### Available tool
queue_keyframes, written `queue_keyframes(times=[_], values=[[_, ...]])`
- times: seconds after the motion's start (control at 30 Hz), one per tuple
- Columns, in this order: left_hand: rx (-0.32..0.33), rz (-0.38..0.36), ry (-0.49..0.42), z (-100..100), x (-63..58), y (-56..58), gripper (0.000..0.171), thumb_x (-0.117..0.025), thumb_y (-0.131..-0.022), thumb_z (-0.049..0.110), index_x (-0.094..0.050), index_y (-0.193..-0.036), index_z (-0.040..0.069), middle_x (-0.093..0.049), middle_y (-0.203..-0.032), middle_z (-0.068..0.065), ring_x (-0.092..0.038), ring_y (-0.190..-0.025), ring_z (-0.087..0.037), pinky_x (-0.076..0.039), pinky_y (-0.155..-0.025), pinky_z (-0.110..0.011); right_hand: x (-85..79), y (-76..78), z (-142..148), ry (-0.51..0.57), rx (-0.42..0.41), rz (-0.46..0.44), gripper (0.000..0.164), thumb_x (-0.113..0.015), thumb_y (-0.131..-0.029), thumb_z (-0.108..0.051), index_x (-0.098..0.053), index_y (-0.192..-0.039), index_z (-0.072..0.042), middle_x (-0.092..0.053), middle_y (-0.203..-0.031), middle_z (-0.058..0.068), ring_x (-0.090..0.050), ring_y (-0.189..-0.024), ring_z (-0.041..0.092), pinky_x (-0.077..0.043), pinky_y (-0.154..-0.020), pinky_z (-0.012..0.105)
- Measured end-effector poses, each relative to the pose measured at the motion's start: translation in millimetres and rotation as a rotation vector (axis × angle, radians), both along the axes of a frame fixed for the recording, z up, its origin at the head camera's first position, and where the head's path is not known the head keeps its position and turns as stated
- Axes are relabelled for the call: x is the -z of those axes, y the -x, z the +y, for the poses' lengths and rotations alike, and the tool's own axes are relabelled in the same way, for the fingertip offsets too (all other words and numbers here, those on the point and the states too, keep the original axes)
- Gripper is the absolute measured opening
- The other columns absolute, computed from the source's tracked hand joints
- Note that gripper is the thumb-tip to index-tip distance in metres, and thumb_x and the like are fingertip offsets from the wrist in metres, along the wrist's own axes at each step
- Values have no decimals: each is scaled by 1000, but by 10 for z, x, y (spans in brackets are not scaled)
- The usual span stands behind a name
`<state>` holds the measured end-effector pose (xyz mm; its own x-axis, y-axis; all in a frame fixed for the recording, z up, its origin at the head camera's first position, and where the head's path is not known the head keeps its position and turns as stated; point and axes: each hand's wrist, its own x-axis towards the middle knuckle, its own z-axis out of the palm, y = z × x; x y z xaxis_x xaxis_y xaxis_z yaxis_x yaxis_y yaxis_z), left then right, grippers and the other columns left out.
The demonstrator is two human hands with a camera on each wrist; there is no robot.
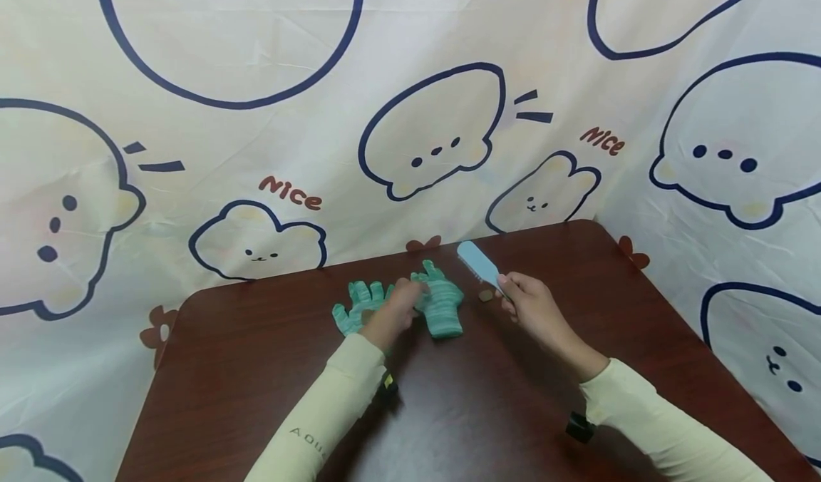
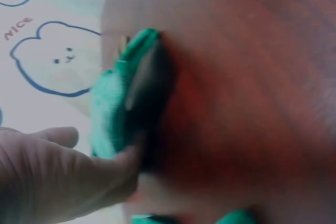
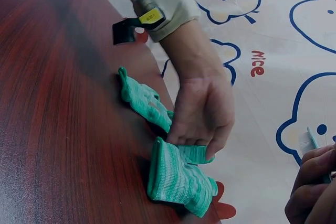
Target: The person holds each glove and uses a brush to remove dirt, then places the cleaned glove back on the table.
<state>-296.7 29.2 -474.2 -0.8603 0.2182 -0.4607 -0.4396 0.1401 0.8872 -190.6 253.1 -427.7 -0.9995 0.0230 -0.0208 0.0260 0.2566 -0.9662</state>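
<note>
Sleeves [image 1: 321, 411] outstretched; right hand [image 1: 535, 311] grips brush [image 1: 477, 259]

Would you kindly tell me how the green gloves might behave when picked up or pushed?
The gloves look knitted, so they would probably flop and feel light; their uneven outlines make rolling unlikely.

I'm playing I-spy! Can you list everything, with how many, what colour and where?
Gloves: two, green, on the table
Brush: one, light blue, in the right hand
Small thing: one, tan, by the brush; can't tell what
Table: one, dark reddish-brown, under the gloves
Cloth: count unclear, white, patterned, behind the table
Boxes: two, black, by the sleeves
Sleeves: two, cream, behind the hands
Left hand: one, bare, at the gloves
Right hand: one, bare, holding the brush
</note>
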Motion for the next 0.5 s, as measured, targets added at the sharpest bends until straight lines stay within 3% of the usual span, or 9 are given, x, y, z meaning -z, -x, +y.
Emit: queue_keyframes(times=[0.07, 0.13, 0.27, 0.37, 0.43, 0.5], values=[[21, 0, 33, -39, -102, -6, 71, -51, -100, 10, -15, -159, -7, -18, -167, -24, -28, -151, -40, -36, -119, -57, -1, 4, -4, -5, -2, 6, 41, -47, -109, -37, -58, -98, 1, -45, -70, 3, -41, -58, 10, -37, -49, 24], [48, -6, 58, -90, -215, -7, 71, -51, -102, 13, -14, -159, -6, -20, -165, -25, -29, -150, -41, -37, -119, -57, -2, 5, -6, -9, -3, 10, 41, -47, -109, -37, -58, -98, 1, -44, -70, 3, -41, -58, 10, -37, -49, 24], [113, 14, 143, -274, -430, 7, 59, -51, -103, 18, -33, -155, -4, -38, -156, -24, -42, -141, -40, -43, -116, -53, -2, 1, -9, -13, -12, 5, 40, -47, -109, -37, -58, -98, 1, -45, -70, 4, -42, -58, 10, -37, -50, 24], [178, 142, 338, -489, -559, -2, 46, -48, -104, 19, -51, -144, -5, -52, -144, -25, -56, -123, -38, -50, -105, -48, 0, -2, -5, -8, -16, 4, 41, -48, -109, -37, -58, -98, 1, -45, -71, 4, -42, -59, 10, -38, -50, 24], [220, 251, 553, -661, -613, -40, 46, -46, -105, 21, -53, -141, -6, -56, -141, -25, -60, -116, -36, -52, -99, -47, 0, -6, 2, -9, -14, 5, 41, -48, -109, -37, -58, -98, 1, -46, -71, 5, -42, -59, 11, -38, -50, 25], [251, 312, 766, -830, -623, -92, 45, -45, -106, 23, -54, -137, -8, -63, -125, -26, -64, -100, -34, -53, -84, -43, 1, -10, 11, -12, -10, 1, 41, -48, -109, -37, -57, -99, 1, -46, -72, 5, -42, -59, 11, -38, -50, 25]])
